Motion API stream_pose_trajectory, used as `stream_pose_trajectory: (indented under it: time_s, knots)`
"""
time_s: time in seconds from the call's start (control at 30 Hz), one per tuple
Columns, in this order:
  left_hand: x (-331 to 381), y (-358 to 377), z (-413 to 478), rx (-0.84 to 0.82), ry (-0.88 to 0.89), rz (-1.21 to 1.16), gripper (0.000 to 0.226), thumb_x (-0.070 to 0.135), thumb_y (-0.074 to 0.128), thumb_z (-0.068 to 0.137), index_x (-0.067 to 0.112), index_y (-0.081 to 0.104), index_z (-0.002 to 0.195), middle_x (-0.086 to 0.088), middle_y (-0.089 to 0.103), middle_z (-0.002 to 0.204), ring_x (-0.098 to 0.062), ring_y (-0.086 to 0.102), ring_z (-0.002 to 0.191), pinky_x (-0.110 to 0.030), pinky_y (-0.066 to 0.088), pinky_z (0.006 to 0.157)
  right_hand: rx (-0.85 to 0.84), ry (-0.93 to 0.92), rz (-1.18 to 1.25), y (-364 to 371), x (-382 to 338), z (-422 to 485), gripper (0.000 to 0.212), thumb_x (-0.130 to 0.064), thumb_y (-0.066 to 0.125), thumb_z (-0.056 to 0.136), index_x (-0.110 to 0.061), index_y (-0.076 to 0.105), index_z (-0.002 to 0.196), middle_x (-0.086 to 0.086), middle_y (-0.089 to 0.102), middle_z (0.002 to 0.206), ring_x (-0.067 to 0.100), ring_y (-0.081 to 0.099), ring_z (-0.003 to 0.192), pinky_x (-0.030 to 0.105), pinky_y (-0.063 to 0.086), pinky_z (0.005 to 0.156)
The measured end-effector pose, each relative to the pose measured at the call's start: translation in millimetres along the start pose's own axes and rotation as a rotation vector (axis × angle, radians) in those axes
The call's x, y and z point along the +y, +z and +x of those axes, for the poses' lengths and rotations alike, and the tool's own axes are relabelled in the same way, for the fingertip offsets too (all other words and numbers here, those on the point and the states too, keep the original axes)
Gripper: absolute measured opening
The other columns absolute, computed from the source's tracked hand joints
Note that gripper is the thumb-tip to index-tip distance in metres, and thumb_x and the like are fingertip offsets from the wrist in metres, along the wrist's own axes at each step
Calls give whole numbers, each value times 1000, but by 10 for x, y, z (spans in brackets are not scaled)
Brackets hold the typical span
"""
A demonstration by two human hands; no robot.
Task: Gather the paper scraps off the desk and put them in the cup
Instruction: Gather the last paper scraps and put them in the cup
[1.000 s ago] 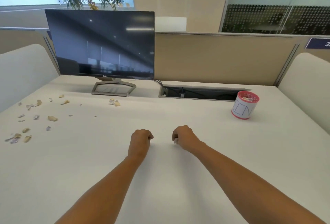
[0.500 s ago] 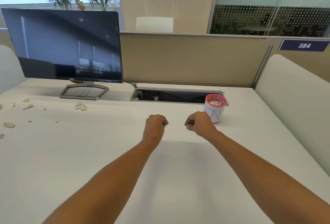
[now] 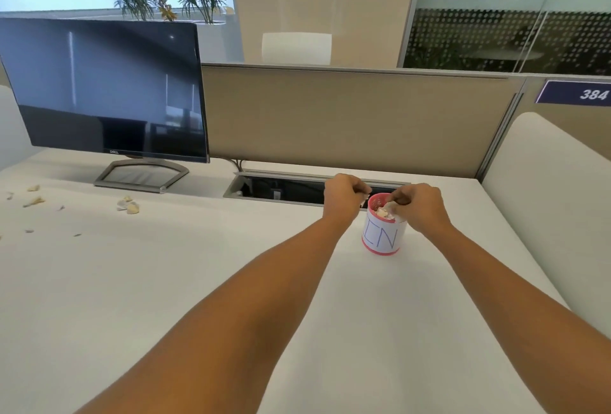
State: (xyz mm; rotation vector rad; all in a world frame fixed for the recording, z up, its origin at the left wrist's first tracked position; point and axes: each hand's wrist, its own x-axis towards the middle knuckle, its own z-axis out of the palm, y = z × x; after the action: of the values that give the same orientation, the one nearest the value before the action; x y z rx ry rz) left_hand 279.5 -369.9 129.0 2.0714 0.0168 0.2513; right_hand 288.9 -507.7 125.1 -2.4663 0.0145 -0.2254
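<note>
Your cup (image 3: 380,238), white with a pink rim and base and blue letters on its side, stands upright on the counter (image 3: 165,281), and both your hands are at its mouth. Your left hand (image 3: 342,197) sits just left of the cup's rim, its fingers (image 3: 359,188) curled in and pinching a small white scrap (image 3: 365,199) that pokes out toward the cup. Your right hand (image 3: 420,208) is over the right side of the rim, its fingers (image 3: 401,196) pressed together round a pale scrap (image 3: 390,205) held above the opening. Inside the cup, a heap of paper scraps (image 3: 382,213) reaches near the rim.

Well to the left of the cup, more scraps lie loose on the counter: a small cluster (image 3: 129,206) in front of the monitor's stand, and a scattering (image 3: 33,197) farther left still. The monitor (image 3: 105,89) stands behind and left of the cup, its screen dark. Directly behind the cup an open cable trough (image 3: 281,187) runs along the counter, and beyond it rises a beige partition (image 3: 347,116). Up and to the right of the cup, a dark sign (image 3: 591,94) reads 384.
</note>
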Motion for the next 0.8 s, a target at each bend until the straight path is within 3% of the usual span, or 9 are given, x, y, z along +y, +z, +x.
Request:
stream_pose_trajectory:
  time_s: [0.23,0.37,0.5,0.67,0.8]
  knots:
    - [67,323,203,-94,-73,0,20,2,56,88,-3,68,104,-21,67,108,-30,63,102,-37,50,96,10,-23,25,36,132,275,20,-8,60,87,-4,69,104,16,70,105,30,63,97,30,48,82]
    - [134,413,301,-96,-104,-18,25,4,47,94,-1,62,113,-20,62,119,-32,60,110,-37,47,99,-124,-84,-138,56,153,342,29,-9,48,94,-8,63,118,16,64,119,32,60,106,32,48,85]
    - [135,451,350,-98,-113,-8,29,6,43,95,3,55,122,-19,56,127,-33,57,114,-39,47,101,-191,-123,-219,28,140,355,35,0,44,90,-9,62,119,15,63,121,34,59,109,33,48,90]
    - [63,460,372,-63,-128,-37,29,4,41,96,3,53,121,-21,59,121,-32,61,108,-38,49,96,-166,-105,-195,67,68,356,29,-2,50,89,-6,67,111,14,68,111,31,62,104,36,49,96]
    - [-4,394,372,-22,-142,-92,28,-1,40,94,1,55,117,-24,62,113,-35,63,100,-43,52,93,-281,-95,-200,158,43,322,28,-2,51,89,-3,63,114,15,64,115,31,58,110,33,46,93]
